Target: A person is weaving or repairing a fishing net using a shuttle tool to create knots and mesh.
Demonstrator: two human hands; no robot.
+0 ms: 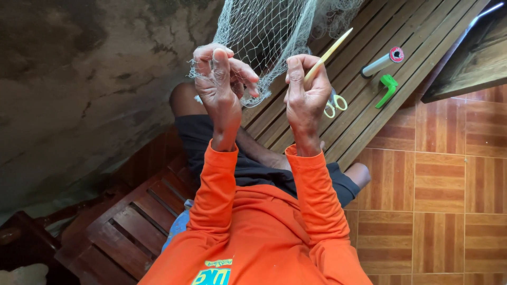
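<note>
Wood bench: net (274, 31) in left hand (219, 84).

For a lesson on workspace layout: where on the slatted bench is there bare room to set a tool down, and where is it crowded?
Bare slats lie above the spool and green tool, toward the bench's far end. More lie below the scissors, near the tiled floor. It is crowded around the net, where the left hand and right hand, holding a needle, are raised.

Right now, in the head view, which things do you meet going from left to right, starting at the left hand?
left hand gripping the net → right hand holding a yellow netting needle → scissors → grey spool → green tool
</note>
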